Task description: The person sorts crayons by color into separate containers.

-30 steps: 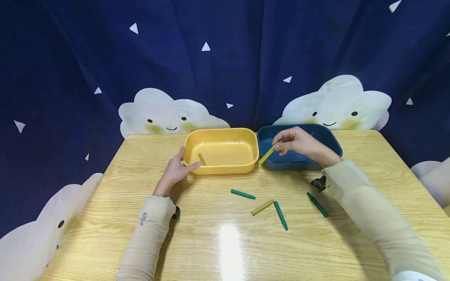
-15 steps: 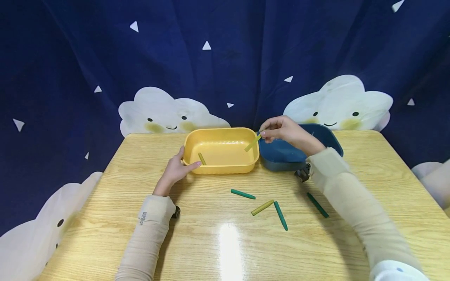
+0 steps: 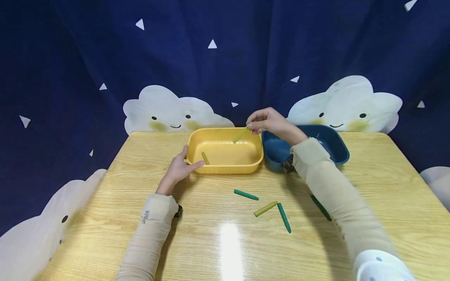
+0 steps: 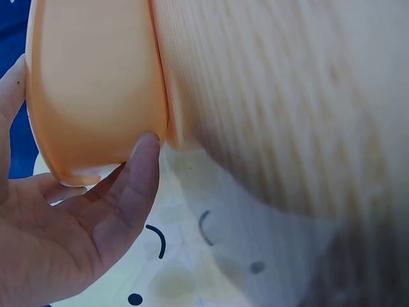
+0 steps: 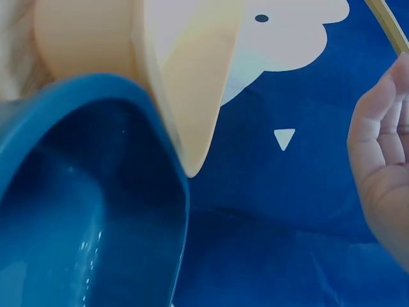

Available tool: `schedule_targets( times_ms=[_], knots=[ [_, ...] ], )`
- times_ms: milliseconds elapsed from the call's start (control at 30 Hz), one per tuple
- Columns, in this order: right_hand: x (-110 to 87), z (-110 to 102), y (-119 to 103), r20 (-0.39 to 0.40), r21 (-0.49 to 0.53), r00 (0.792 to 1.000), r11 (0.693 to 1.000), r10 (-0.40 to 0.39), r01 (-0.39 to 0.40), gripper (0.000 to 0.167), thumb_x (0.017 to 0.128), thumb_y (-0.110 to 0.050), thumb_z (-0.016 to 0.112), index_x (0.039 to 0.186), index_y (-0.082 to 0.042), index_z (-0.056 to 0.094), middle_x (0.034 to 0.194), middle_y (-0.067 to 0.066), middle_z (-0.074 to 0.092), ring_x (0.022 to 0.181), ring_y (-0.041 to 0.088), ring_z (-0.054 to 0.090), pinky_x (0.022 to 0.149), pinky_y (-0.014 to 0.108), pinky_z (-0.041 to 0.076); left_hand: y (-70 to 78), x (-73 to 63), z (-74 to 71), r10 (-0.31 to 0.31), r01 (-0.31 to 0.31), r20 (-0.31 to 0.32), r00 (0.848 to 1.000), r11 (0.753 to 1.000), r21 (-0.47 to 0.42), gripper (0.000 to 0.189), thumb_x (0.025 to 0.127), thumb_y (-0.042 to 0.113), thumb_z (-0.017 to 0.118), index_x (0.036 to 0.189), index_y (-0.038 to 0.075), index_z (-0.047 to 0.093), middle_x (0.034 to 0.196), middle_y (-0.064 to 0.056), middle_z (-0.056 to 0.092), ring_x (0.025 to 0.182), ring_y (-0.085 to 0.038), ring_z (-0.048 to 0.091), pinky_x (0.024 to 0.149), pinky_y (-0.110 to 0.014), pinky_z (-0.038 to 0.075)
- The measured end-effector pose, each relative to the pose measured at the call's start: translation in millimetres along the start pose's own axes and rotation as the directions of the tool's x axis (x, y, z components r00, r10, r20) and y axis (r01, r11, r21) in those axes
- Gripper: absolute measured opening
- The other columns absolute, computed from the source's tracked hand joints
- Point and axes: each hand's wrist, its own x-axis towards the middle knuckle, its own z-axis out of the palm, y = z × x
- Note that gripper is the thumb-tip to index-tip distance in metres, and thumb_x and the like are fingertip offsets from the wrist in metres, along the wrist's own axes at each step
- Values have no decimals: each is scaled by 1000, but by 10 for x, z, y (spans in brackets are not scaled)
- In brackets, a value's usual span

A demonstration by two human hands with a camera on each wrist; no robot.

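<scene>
In the head view my right hand (image 3: 268, 123) pinches a yellow crayon (image 3: 240, 135) by its upper end, above the right part of the yellow plastic bin (image 3: 225, 169). The crayon tilts down to the left. In the right wrist view the same hand (image 5: 386, 141) is at the right edge, with part of the crayon (image 5: 388, 22) above it. My left hand (image 3: 177, 168) grips the bin's left end, thumb over the near rim; the left wrist view shows that hand (image 4: 83, 224) around the bin's end (image 4: 96, 83). Another yellow crayon (image 3: 205, 158) lies inside the bin, at its left.
A dark blue bin (image 3: 332, 146) stands right of the yellow one, partly behind my right forearm. On the wooden table (image 3: 207, 230) lie a green crayon (image 3: 246, 194), a yellow crayon (image 3: 265, 209), a second green crayon (image 3: 284, 217) and a third green crayon (image 3: 320, 207), partly covered by the sleeve.
My right hand has carried the yellow crayon leftward and up, from the blue bin to above the yellow bin. The left hand has stayed on the yellow bin.
</scene>
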Motion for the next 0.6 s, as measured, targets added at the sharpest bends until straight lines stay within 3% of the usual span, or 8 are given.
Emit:
schedule_targets(
  times_ms=[233,433,600],
  knots=[
    [180,82,31,4,-27,1000,1000,-9,10,7,85,-6,63,86,-1,67,72,10,61,60,17,56,58,26,49,-11,17,3,-1,1,-1,1000,1000,-21,100,80,41,68,144,-3,5,145,-24,20,129,-32,30,102,-41,31],
    [343,145,35,16,-31,1000,999,-13,14,13,85,-6,63,90,6,66,73,9,63,63,22,58,59,27,51,-29,22,-2,-6,6,-8,1000,1000,-16,100,79,42,68,144,-2,6,145,-23,22,127,-31,34,101,-41,33],
    [506,187,79,24,3,999,1000,-28,28,12,84,-5,64,89,6,65,73,10,64,62,18,59,60,27,52,-19,12,-14,-12,12,-13,1000,1000,-17,99,79,40,69,144,-2,7,145,-22,23,128,-30,33,102,-40,32]
  ],
)
